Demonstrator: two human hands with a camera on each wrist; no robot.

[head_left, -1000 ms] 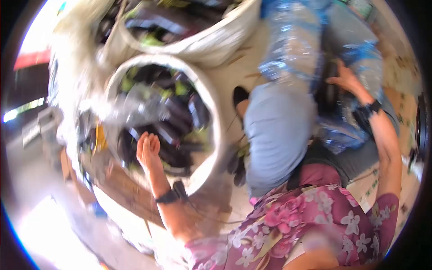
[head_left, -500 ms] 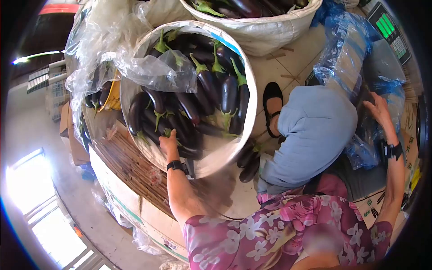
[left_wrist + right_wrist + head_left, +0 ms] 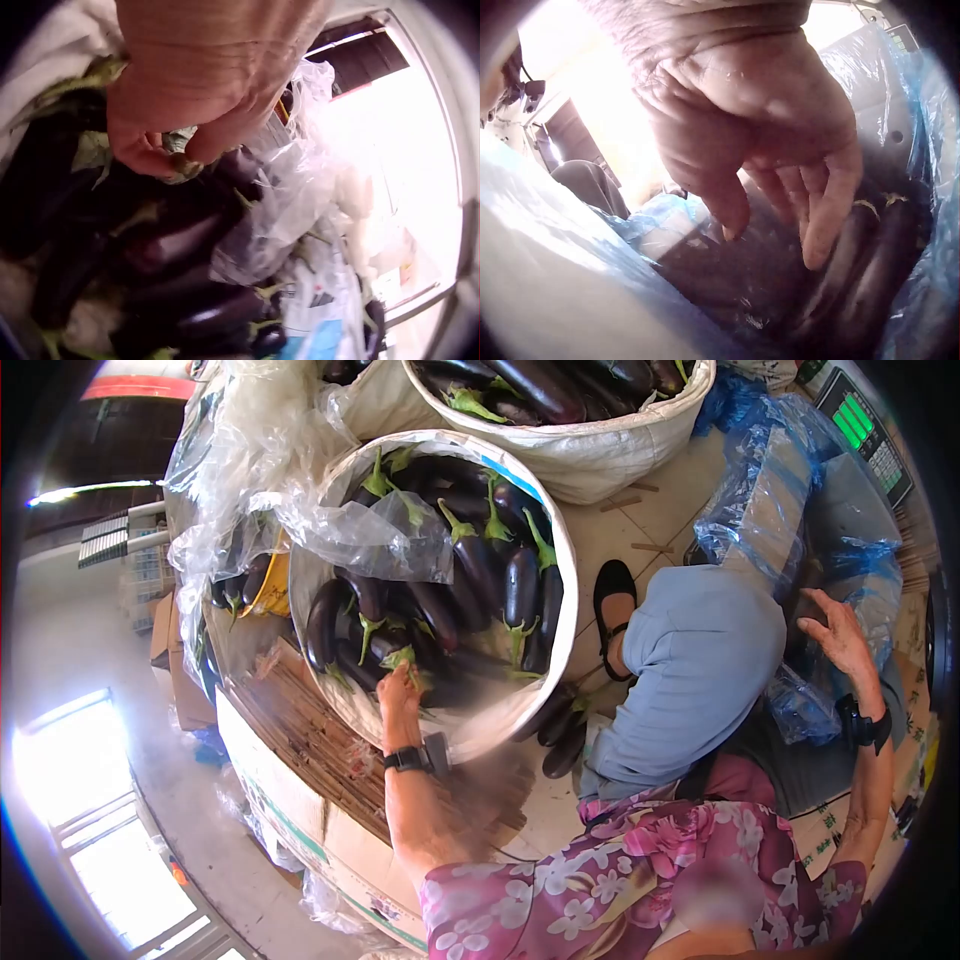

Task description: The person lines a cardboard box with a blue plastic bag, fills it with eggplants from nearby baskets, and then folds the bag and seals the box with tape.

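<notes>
At the near side of a round white sack-like tub (image 3: 566, 610), my left hand (image 3: 400, 705) pinches the green stem end of an eggplant (image 3: 400, 658) between thumb and fingers. The left wrist view shows the pinched stem (image 3: 184, 166) close up, with other dark eggplants (image 3: 180, 247) around it. My right hand (image 3: 757, 127) has its fingers extended and apart, pointing down over dark eggplants (image 3: 877, 262) inside a container lined with blue clear plastic (image 3: 922, 150). Nothing is between its thumb and fingers.
Clear plastic sheeting (image 3: 390, 540) drapes over part of the tub. A second tub (image 3: 600, 440) of eggplants stands behind. Several eggplants (image 3: 565, 740) lie on the floor near the shoe (image 3: 612, 610). A scale display (image 3: 860, 425) is at upper right; cardboard (image 3: 310, 810) lies at left.
My left hand came from hovering with loose fingers over the tub down to an eggplant's stem end, which it now pinches. My right hand stays over the blue-lined container, its fingers spread.
</notes>
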